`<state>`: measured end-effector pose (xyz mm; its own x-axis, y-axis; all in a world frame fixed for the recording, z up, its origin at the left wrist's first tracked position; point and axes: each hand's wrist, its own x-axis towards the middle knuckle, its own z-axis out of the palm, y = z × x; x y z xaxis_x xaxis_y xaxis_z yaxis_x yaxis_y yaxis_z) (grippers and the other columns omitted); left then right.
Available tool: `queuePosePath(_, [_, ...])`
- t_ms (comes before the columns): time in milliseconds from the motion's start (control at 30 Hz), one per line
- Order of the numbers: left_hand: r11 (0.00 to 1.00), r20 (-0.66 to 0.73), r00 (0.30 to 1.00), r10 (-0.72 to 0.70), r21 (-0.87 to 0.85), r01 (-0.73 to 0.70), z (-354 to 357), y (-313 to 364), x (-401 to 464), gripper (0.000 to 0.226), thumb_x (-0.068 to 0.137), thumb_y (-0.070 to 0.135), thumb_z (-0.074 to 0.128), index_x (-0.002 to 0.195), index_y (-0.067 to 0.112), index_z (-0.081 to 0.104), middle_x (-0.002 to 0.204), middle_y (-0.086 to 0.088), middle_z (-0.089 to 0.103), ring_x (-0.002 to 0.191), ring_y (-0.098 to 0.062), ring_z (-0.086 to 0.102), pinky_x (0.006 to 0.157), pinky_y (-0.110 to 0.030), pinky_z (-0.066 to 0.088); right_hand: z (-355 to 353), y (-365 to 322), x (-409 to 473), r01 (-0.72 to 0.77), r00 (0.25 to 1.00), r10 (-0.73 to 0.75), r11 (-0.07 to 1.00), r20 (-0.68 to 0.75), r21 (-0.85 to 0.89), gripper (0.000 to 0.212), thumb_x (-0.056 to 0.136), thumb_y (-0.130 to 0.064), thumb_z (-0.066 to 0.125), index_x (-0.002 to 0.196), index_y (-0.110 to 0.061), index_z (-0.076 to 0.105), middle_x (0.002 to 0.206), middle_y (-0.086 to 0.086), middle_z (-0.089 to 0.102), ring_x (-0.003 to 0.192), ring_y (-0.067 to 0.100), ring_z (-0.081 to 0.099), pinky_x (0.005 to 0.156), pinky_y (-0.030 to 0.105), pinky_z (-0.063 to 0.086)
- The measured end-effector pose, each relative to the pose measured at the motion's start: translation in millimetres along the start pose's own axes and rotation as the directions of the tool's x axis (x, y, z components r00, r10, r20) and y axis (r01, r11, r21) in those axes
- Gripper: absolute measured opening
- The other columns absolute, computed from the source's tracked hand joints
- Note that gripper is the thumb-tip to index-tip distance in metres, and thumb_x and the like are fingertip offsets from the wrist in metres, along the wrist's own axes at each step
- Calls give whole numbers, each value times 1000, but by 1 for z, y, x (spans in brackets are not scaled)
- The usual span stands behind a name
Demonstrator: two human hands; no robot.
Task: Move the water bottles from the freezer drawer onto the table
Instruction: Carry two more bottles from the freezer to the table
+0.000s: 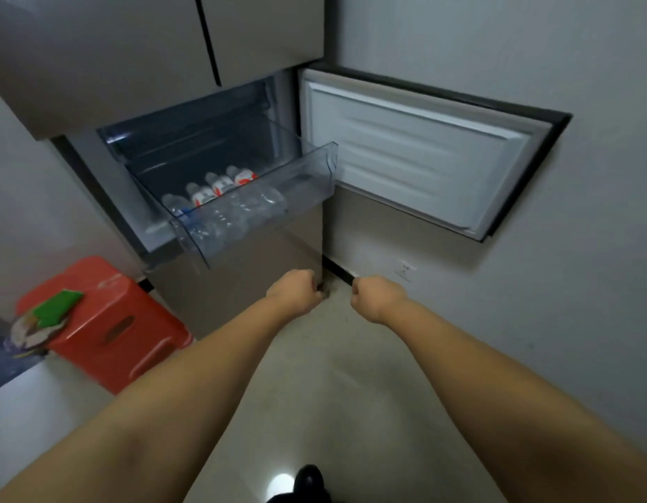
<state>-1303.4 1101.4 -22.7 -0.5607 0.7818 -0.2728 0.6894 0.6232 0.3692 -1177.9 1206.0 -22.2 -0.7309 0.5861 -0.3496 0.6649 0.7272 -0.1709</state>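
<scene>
Here 4 clear plastic water bottles (pixel 220 197) lie side by side in the pulled-out transparent freezer drawer (pixel 264 197). Below the drawer, the left hand (pixel 295 290) and right hand (pixel 378 297) hang clenched, holding nothing. Likely frozen, the bottles should feel heavy, rigid and slick, so grasp 1 around its middle.

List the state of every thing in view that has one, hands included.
Freezer door: swung open.
Freezer drawer: pulled out.
Water bottles: four, lying in the drawer.
Upper fridge doors: closed.
Left hand: fist, empty.
Right hand: fist, empty.
</scene>
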Motion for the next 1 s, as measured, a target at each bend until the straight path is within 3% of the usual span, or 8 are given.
queuePosePath(267, [991,-119,993,17,-130,-33,-59,-31,59,7,85,23,60,88,16,58,108,-11,67,100,-28,62,84,-34,50,-45,-58,86,115,987,-114,993,-113,4,27,93,-22,44,111,-11,60,116,16,63,105,34,60,79,34,46])
queuePosePath(367, [979,-175,984,-25,-203,-11,-85,-43,85,13,85,21,59,94,13,63,105,-11,67,99,-27,62,84,-35,50,-65,-78,122,177,967,-172,984,-186,9,25,92,-24,45,109,-12,60,113,15,64,103,34,61,75,33,44])
queuePosePath(533, [963,-286,954,-92,-270,11,-121,-59,134,15,85,20,59,94,10,66,98,-14,69,93,-28,63,75,-29,45,-96,-106,183,331,894,-316,944,-319,-7,27,95,-25,44,115,-14,58,109,14,66,100,33,62,70,34,43])
queuePosePath(700, [932,-370,894,-253,-341,123,-156,-78,203,16,87,22,57,96,11,65,98,-14,68,94,-30,63,80,-32,48,-133,-127,266,444,802,-429,894,-416,-65,31,96,-23,41,121,-15,57,115,10,64,101,32,61,71,35,44])
queuePosePath(833, [882,-284,866,-411,-362,300,-165,-97,253,24,92,21,50,108,9,63,111,-15,66,106,-32,61,90,-34,46,-154,-133,330,475,833,-464,879,-303,-40,34,94,-19,43,124,-15,56,125,13,59,107,34,59,82,38,47])
queuePosePath(933, [793,-157,807,-569,-364,488,-161,-117,283,34,98,23,40,121,7,59,126,-13,62,118,-32,56,102,-37,41,-156,-138,368,461,884,-463,886,-56,-52,39,95,-25,47,131,-11,49,130,16,54,116,33,54,91,37,46])
queuePosePath(1000, [714,-82,748,-658,-383,586,-151,-130,295,38,97,20,42,125,-1,56,128,-16,60,118,-31,56,95,-33,42,-150,-144,388,452,886,-448,892,117,-14,41,95,-31,50,130,-10,50,131,16,55,118,33,54,94,37,44])
